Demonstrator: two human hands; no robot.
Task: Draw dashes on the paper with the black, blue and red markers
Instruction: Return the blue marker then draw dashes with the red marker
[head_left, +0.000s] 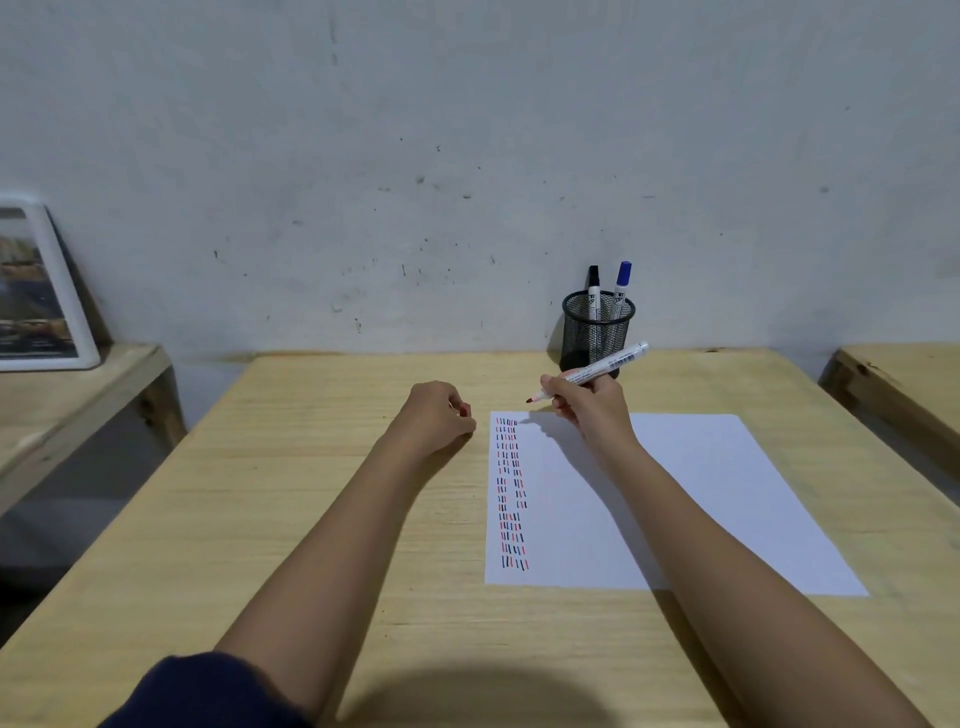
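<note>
A white sheet of paper lies on the wooden table. Columns of short black, blue and red dashes run down its left edge. My right hand grips the uncapped red marker, its red tip raised just above the paper's top left corner. My left hand rests as a fist on the table left of the paper, with something small and red, seemingly the marker's cap, between its fingers. The black marker and the blue marker stand capped in a black mesh pen cup.
The pen cup stands at the table's far edge against a grey wall. A framed picture leans on a lower wooden bench to the left. Another wooden surface sits at the right, across a gap.
</note>
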